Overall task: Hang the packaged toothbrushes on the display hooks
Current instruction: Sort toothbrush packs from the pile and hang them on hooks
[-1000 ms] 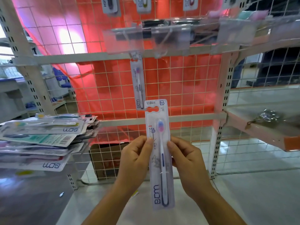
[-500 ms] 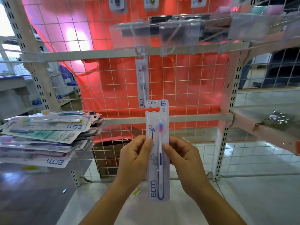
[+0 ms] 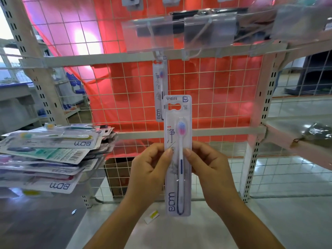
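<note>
Big white wire grid rack [image 3: 265,97] fills most of the view, with a red sheet [image 3: 206,81] behind it. Off to the left there's a messy pile of toothbrush packs [image 3: 50,155] on a shelf [image 3: 36,223]. Front and centre, the packaged toothbrush [image 3: 178,177] is upright in front of the rack. The left grip [image 3: 149,171] and right grip [image 3: 212,169] are both pinching its side edges around mid-height. One hung pack [image 3: 159,87] dangles off a hook [image 3: 158,55] just behind it.

White slotted shelving frame [image 3: 265,105] with wire grid, red cloth [image 3: 224,97] behind, pale tiled floor [image 3: 296,169].
</note>
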Demonstrator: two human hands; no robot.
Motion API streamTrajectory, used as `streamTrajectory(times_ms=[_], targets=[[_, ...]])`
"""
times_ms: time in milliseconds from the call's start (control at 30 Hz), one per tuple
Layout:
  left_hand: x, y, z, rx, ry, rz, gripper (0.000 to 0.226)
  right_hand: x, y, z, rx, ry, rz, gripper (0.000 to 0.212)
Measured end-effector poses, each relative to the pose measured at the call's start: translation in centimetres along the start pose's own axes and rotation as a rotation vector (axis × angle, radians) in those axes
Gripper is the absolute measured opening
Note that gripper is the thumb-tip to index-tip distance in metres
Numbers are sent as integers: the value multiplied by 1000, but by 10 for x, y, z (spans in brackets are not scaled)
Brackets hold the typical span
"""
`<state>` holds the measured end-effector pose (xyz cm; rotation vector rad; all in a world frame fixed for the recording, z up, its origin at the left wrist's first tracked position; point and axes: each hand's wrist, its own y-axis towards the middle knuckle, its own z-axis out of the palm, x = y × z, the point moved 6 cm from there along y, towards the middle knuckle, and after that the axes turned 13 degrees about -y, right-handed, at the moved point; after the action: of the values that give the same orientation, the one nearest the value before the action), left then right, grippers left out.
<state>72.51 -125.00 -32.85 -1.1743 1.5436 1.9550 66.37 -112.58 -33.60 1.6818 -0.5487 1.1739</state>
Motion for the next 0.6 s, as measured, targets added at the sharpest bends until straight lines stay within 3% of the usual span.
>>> streamTrajectory(times_ms=[100,200,433,600], targets=[[-5,7,-3,-12,-4,30,26,5,6,3,-1,17,-26,20],[-14,17,-5,-38,18,78,15,15,18,6,1,17,-70,20],[-42,45,-11,-71,42,163,14,38,40,12,-17,26,-142,19],[-55,63,-15,-125,57,182,22,52,55,16,-9,19,-167,14]])
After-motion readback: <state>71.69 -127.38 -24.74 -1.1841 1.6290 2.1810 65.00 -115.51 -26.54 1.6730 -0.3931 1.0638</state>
